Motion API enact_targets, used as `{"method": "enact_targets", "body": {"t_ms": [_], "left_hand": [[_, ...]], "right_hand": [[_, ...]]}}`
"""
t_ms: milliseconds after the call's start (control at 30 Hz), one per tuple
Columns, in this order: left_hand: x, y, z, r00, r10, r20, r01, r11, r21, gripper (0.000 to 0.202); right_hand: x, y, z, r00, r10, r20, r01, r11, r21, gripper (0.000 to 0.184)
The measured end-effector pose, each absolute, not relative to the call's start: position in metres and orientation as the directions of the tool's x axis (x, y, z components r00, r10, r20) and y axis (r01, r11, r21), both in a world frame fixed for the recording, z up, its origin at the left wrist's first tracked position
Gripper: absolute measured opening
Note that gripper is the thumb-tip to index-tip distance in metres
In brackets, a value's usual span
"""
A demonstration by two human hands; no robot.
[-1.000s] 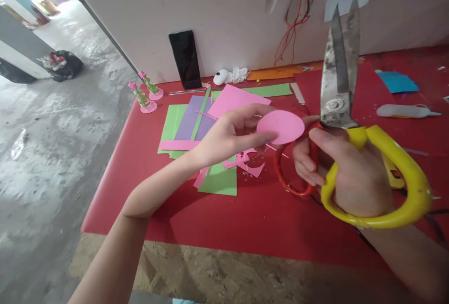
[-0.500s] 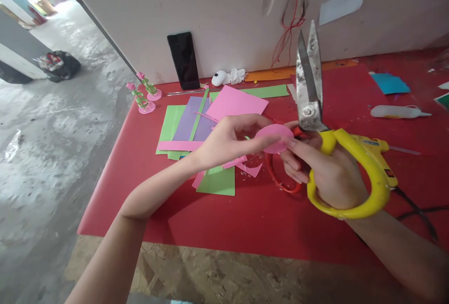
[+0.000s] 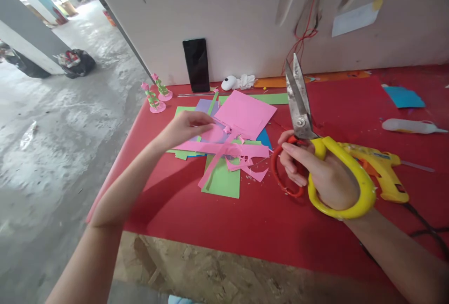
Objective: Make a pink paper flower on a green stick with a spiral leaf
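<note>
My left hand (image 3: 185, 125) reaches over a heap of coloured paper sheets (image 3: 224, 154) on the red table (image 3: 266, 220). Its fingers are curled and pinch a pink paper circle (image 3: 214, 134) by the edge, low over the heap. To the right, my right hand (image 3: 317, 175) grips large scissors (image 3: 298, 107) through a yellow loop and a red loop. The blades point up and away and are nearly closed. A big pink sheet (image 3: 245, 112) lies at the back of the heap, with pink strips and offcuts (image 3: 245, 166) in front.
A yellow glue gun (image 3: 380, 168) lies right of my right hand, its cord trailing off. A black phone (image 3: 196, 64) leans on the wall. Two small paper flowers (image 3: 156, 96) stand at the table's left corner. A white glue bottle (image 3: 410, 126) and blue paper (image 3: 403, 97) lie far right.
My left hand has carried the pink circle left and down, away from the scissors and onto the paper heap. The scissors have dropped lower and the view has shifted.
</note>
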State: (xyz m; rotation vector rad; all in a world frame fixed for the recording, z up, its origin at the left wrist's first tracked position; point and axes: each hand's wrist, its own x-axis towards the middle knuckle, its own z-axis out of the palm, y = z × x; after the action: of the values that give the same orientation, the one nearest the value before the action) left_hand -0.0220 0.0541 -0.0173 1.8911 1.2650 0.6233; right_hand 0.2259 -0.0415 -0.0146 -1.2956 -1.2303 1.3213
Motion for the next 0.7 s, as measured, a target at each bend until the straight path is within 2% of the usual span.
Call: {"method": "enact_targets", "body": {"t_ms": [33,100,267,400,533,700], "left_hand": [[-0.043,0.059,-0.022,0.29,0.956,-0.056,0.636,-0.149,0.757,0.021],[-0.084,0.067,-0.034,0.186,0.98,-0.064,0.692,-0.084,0.717,0.019],[-0.14,0.062,-0.061,0.094,0.992,-0.088,0.739,-0.01,0.673,0.018],[-0.149,0.049,-0.066,0.066,0.982,-0.176,0.761,0.064,0.645,0.019],[-0.159,0.032,-0.063,0.086,0.969,-0.233,0.747,0.092,0.659,0.027],[-0.164,-0.001,-0.072,0.184,0.957,-0.224,0.778,-0.003,0.629,0.021]], "right_hand": [[0.226,-0.041,-0.015,-0.065,0.991,-0.119,0.049,-0.116,-0.992,0.027],[0.225,-0.039,-0.019,-0.084,0.987,-0.137,0.07,-0.131,-0.989,0.029],[0.223,-0.036,-0.032,-0.122,0.971,-0.208,0.196,-0.182,-0.964,0.029],[0.226,-0.034,-0.039,-0.087,0.977,-0.194,0.303,-0.16,-0.939,0.027],[0.23,-0.031,-0.042,-0.094,0.983,-0.159,0.384,-0.111,-0.916,0.033],[0.231,-0.024,-0.05,-0.104,0.99,-0.099,0.467,-0.039,-0.883,0.038]]}}
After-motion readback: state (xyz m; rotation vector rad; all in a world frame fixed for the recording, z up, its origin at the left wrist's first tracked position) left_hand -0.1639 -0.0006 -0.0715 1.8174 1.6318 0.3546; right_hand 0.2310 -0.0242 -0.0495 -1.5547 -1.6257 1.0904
